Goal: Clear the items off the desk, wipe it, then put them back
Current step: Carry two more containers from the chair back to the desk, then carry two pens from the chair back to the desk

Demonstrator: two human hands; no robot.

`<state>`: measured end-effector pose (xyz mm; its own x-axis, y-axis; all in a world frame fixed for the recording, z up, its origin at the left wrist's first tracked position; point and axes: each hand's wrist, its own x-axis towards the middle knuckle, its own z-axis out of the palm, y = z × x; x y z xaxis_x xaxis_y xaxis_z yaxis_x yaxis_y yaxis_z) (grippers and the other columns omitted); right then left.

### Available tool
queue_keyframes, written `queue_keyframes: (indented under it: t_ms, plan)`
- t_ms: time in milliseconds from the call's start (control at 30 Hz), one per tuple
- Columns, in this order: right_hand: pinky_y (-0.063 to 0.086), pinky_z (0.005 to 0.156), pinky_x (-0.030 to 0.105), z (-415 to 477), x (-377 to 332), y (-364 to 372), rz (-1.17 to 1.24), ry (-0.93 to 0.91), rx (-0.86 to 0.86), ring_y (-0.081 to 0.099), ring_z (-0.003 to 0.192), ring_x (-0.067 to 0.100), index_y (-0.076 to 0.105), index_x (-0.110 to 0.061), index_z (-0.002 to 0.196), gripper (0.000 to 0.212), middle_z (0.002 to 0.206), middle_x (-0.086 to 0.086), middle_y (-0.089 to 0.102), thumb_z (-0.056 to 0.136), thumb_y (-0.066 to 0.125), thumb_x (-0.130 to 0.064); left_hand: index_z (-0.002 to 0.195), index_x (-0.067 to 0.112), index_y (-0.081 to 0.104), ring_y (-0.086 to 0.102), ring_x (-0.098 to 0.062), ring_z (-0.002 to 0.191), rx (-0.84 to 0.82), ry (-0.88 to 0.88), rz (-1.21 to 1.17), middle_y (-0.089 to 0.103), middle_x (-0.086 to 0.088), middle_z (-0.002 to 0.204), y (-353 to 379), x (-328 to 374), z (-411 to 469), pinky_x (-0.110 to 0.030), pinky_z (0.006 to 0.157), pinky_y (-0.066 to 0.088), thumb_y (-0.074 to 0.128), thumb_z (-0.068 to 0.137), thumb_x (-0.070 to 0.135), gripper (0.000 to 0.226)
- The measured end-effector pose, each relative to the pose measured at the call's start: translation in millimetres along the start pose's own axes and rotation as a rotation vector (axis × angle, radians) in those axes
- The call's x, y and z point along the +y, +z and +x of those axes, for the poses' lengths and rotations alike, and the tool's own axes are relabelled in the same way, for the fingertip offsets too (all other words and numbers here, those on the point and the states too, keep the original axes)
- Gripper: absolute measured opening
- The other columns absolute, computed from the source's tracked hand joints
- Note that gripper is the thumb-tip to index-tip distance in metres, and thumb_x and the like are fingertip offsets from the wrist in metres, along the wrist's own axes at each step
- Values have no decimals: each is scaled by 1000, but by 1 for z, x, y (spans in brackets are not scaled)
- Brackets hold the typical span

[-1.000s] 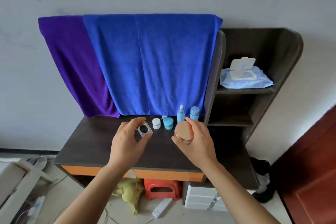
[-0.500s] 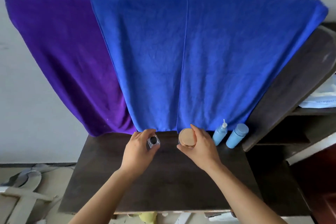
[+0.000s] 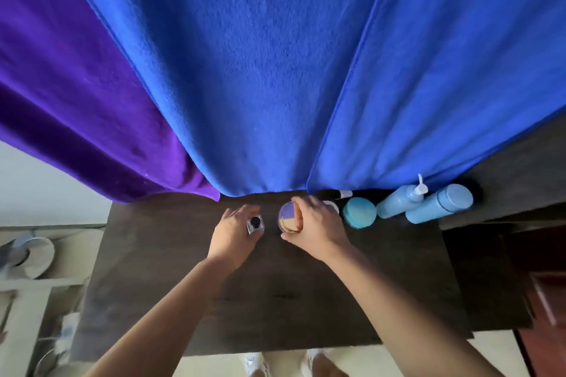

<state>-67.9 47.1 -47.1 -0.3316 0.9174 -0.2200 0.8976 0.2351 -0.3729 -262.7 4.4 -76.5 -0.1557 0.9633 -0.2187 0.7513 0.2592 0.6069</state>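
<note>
Left hand point(image 3: 234, 234) pinches small square jar point(image 3: 255, 223), black cap facing up. At its 3 o'clock, right hand point(image 3: 317, 231) curls round gold-lidded jar point(image 3: 288, 219), axis upright, lid up. Both are at the desk point(image 3: 275, 300) back, 12 o'clock, below the blue towel point(image 3: 260, 70). Teal jar point(image 3: 359, 212), pump bottle point(image 3: 396, 204) and capped bottle point(image 3: 438, 206) sit at 3 o'clock.

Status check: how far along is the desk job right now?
Probably the put-back stage. Done: teal jar, pump bottle and capped blue bottle stand along the back of the desk. In hand: the left hand grips a small square bottle, the right hand a gold-lidded jar, both low at the back edge. Left: release those two. Whether the wipe happened cannot be told.
</note>
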Motion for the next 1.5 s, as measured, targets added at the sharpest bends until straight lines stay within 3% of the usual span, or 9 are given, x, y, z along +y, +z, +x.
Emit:
queue_keyframes:
  t_ms: [100,233,367,567,800,1033,1167,1300,1500]
  plan:
    - [39,95,35,17,9,16,-140,-41,19,61,103,21,54,-25,120,58,108,-7,64,73,74,-54,120,26,64,51,-17,106,-19,-29,-19,69,7,110,16,-9,16,-23,83,39,73,79,23,43]
    - [34,107,37,26,20,32,-223,-97,-15,56,122,20,43,-19,144,73,133,-2,58,82,69,-48,121,19,64,54,-24,105,-20,-37,-54,69,0,112,31,-7,26,-29,87,42,72,82,14,41]
    - [38,108,39,14,23,23,-183,-107,25,57,124,24,48,-13,144,75,139,5,57,81,74,-45,125,12,62,58,-31,107,-6,-1,-49,67,-7,115,25,3,16,-34,93,44,70,82,4,45]
    - [46,101,46,-16,20,-52,10,-97,317,60,121,37,59,-9,137,57,141,14,58,90,71,-38,129,9,61,52,-31,126,255,241,95,58,-7,138,-41,46,-14,-44,103,46,65,91,29,43]
    - [36,110,48,-56,18,-130,79,-72,766,34,143,39,38,-15,154,63,165,18,16,100,53,-44,155,14,28,6,-34,153,590,422,191,9,-15,165,-104,111,-51,-53,119,16,38,98,53,70]
    - [36,113,51,-160,30,-132,25,228,938,31,146,40,35,-10,155,69,164,22,17,99,52,-47,154,14,32,6,-38,152,432,740,274,8,-18,165,-115,148,-70,-62,115,17,37,95,58,74]
    - [24,119,45,-249,37,-120,-40,480,988,21,151,33,26,-17,159,70,167,17,11,101,44,-52,155,14,30,8,-38,152,345,926,215,9,-18,164,-90,186,-88,-61,115,17,38,96,58,74]
    - [17,120,39,-354,40,-109,-110,699,1068,18,153,28,23,-20,159,68,168,11,9,103,35,-56,155,15,30,10,-38,151,201,1078,123,11,-18,164,-44,240,-138,-61,116,19,37,96,58,73]
    - [20,123,46,-510,36,-84,-147,1051,1209,10,155,21,19,-26,160,66,169,4,6,103,37,-54,156,15,25,3,-36,152,-18,1385,46,7,-18,165,20,300,-252,-61,117,16,28,98,60,73]
